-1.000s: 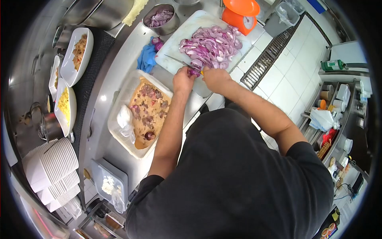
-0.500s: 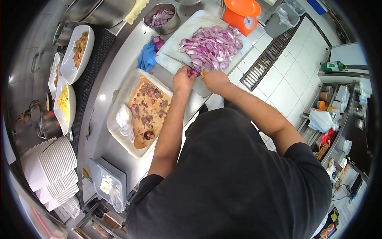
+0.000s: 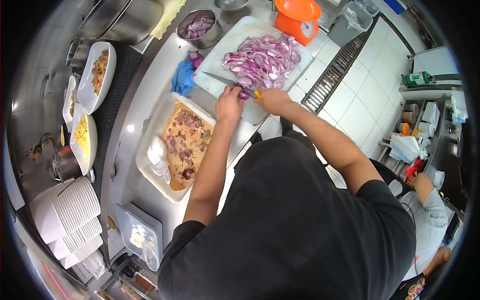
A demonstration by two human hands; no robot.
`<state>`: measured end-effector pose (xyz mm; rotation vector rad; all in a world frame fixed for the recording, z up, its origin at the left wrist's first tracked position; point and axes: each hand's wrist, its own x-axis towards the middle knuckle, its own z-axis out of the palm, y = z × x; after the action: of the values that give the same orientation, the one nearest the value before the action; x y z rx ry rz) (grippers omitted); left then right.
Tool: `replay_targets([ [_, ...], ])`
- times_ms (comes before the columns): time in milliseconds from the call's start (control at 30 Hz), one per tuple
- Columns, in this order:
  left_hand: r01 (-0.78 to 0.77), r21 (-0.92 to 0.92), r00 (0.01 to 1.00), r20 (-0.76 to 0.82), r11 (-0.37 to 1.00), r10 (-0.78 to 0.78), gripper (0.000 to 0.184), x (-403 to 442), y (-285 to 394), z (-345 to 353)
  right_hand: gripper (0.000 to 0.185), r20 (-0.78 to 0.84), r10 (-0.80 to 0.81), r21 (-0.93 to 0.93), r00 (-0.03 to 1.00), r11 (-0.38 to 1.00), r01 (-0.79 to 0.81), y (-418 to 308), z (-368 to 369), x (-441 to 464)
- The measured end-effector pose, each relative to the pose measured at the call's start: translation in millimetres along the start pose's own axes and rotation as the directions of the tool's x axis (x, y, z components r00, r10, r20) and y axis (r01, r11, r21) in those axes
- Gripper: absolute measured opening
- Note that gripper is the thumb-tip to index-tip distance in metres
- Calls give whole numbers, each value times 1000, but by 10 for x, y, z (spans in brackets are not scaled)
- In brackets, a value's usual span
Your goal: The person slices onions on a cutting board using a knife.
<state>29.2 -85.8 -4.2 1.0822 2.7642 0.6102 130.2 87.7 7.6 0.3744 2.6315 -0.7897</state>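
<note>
My right hand (image 3: 274, 101) is closed round the yellow handle of a kitchen knife (image 3: 219, 78), its blade pointing left over the near edge of the white cutting board (image 3: 216, 57). Beside it, my left hand (image 3: 229, 105) has its fingers curled on a piece of red onion (image 3: 243, 95), just under the blade. Whether blade and onion touch, I cannot tell. A large heap of sliced red onion (image 3: 262, 60) covers much of the board. Whole red onions (image 3: 197, 62) and a blue cloth (image 3: 184, 77) lie to the left of the board.
A white basket (image 3: 145, 150) with onion skins on brown paper stands left of my forearm. Behind the board are a metal container (image 3: 212, 35) of sliced onion and an orange scale (image 3: 298, 30). Another person (image 3: 425, 220) is at the lower right. Stacked white dishes (image 3: 67, 210) stand left.
The knife has come up and turned, so its blade now shows pointing left over the board. Another person has appeared at the lower right. The view has shifted slightly.
</note>
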Motion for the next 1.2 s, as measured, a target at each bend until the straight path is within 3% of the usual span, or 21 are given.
replay_targets([
  [67, -56, 57, 998, 0, 997, 57, 39, 6, -14, -39, 42, -1, 1, -1, 1000, 1000, -1, 43, -56, -63],
  [167, 189, 63, 951, 238, 980, -199, 46, 133, -5, -77, 42, -15, 5, -36, 1000, 999, -6, 60, -60, -74],
  [267, 371, -111, 912, 233, 922, -338, 52, 181, -25, 43, 42, -41, -2, -37, 999, 999, 1, -7, -31, -60],
  [367, 413, -399, 910, 218, 819, -353, 55, 135, -53, 298, 40, -58, -20, -50, 998, 999, 17, -55, 27, -13],
  [700, 262, -376, 962, 172, 889, -210, 35, 119, -208, 251, 36, -57, -55, -161, 997, 986, 46, -211, -217, -213],
  [767, 216, -384, 975, 139, 898, -175, 29, 133, -235, 280, 36, -84, -29, -135, 996, 991, 18, -169, 35, -104],
  [1000, 311, -414, 947, 208, 855, -244, 27, 140, -197, 215, 30, -81, -74, -116, 994, 991, 64, -215, -124, -19],
  [1200, 315, -445, 948, 192, 838, -254, 28, 121, -189, 200, 25, -52, 3, -55, 999, 998, -5, -241, 28, -57],
])
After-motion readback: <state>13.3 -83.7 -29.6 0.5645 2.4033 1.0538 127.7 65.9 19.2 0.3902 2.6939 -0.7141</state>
